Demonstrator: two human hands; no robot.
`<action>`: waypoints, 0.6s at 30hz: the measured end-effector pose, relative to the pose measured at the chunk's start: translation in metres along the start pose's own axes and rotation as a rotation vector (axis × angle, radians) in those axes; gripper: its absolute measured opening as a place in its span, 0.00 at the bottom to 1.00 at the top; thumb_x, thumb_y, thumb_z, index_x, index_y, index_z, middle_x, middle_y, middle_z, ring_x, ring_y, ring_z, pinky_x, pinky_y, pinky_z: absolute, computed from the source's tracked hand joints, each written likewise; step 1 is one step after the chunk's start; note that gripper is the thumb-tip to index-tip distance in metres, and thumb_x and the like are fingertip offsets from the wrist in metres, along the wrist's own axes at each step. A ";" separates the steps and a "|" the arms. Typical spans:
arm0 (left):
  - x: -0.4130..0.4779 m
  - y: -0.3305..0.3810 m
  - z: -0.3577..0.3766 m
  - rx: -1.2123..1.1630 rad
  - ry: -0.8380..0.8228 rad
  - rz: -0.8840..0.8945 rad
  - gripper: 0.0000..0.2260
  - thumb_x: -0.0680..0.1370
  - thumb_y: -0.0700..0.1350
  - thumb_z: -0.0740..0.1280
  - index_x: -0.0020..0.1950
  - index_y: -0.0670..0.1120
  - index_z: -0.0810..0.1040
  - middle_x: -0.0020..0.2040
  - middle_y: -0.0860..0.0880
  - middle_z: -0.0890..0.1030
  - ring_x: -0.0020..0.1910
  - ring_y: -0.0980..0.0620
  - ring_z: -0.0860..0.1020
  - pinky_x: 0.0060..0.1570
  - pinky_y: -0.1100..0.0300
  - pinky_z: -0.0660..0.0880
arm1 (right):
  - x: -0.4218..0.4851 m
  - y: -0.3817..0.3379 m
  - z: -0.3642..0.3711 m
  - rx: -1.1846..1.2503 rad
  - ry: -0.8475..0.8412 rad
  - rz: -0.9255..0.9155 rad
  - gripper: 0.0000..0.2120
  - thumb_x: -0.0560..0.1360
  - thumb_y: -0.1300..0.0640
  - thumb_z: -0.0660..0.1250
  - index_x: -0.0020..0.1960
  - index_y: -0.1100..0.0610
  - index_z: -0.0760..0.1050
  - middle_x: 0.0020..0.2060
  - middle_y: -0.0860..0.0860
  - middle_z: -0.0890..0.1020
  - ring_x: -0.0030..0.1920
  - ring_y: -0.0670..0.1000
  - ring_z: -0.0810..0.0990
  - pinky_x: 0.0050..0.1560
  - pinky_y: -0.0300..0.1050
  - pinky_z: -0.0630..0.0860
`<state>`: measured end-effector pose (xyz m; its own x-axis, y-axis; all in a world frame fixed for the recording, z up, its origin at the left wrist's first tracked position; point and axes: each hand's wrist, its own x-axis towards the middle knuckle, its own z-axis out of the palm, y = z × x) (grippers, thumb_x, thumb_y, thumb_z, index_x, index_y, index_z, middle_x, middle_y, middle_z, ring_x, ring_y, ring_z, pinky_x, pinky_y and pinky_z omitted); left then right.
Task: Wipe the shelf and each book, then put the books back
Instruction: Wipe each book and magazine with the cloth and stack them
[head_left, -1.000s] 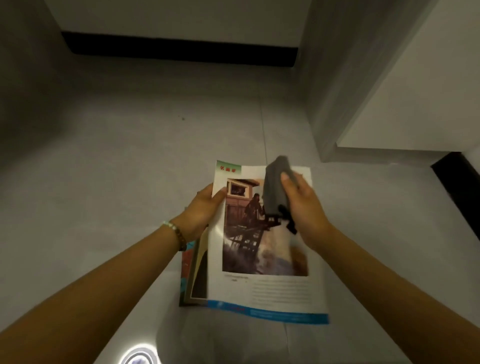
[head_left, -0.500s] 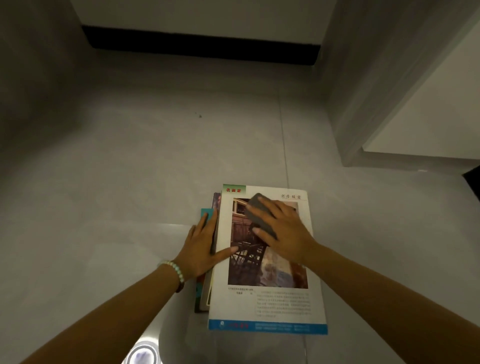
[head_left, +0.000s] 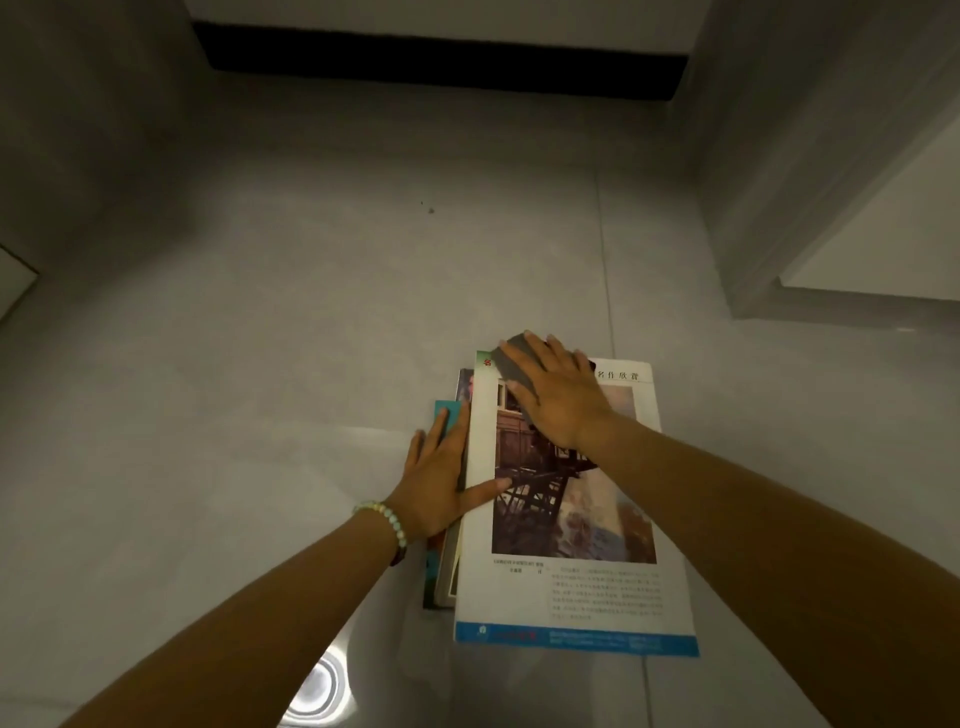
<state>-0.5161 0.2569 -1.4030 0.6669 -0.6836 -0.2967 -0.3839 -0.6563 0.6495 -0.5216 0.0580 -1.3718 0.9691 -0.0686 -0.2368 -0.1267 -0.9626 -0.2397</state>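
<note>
A large magazine (head_left: 571, 587) with a painting on its white cover lies on top of a small stack of books (head_left: 445, 566) on the grey tiled floor. My right hand (head_left: 558, 395) lies flat on the magazine's far left corner and presses a grey cloth (head_left: 511, 358) against the cover with straight fingers. My left hand (head_left: 441, 478) rests flat on the stack's left side, its thumb on the magazine's left edge and its fingers on a teal book (head_left: 451, 415) underneath. A beaded bracelet sits on the left wrist.
Grey floor tiles (head_left: 260, 364) stretch around the stack. A white cabinet or wall corner (head_left: 810, 218) rises at the right. A dark skirting strip (head_left: 441, 62) runs along the far wall. A lamp's reflection (head_left: 317, 691) shines on the floor near me.
The magazine went from being held up to lying flat on the stack. My right hand slid the cloth toward the cover's far left corner. My left hand now rests flat at the left edge.
</note>
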 end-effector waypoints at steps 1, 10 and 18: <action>0.001 -0.001 0.000 0.012 -0.001 0.011 0.50 0.65 0.75 0.54 0.77 0.51 0.37 0.78 0.51 0.45 0.76 0.50 0.40 0.71 0.51 0.35 | 0.000 -0.009 0.002 -0.019 0.006 -0.056 0.25 0.83 0.45 0.46 0.77 0.44 0.43 0.78 0.49 0.44 0.77 0.53 0.42 0.75 0.53 0.41; 0.001 0.003 0.003 0.011 0.015 -0.031 0.47 0.67 0.71 0.56 0.76 0.53 0.35 0.78 0.49 0.47 0.76 0.48 0.42 0.71 0.48 0.36 | -0.014 0.011 0.008 -0.004 0.046 0.211 0.26 0.82 0.43 0.44 0.77 0.45 0.40 0.78 0.51 0.44 0.77 0.56 0.42 0.75 0.53 0.40; 0.001 0.005 0.000 0.254 -0.014 0.012 0.38 0.64 0.74 0.40 0.69 0.63 0.29 0.78 0.51 0.40 0.76 0.45 0.39 0.71 0.46 0.37 | -0.067 0.071 0.024 0.065 0.248 0.351 0.26 0.81 0.42 0.44 0.78 0.47 0.48 0.78 0.52 0.51 0.77 0.57 0.50 0.75 0.58 0.49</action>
<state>-0.5179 0.2525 -1.4000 0.6534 -0.6948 -0.3006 -0.5410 -0.7063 0.4566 -0.6006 0.0006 -1.3952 0.8856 -0.4570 -0.0834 -0.4627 -0.8517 -0.2460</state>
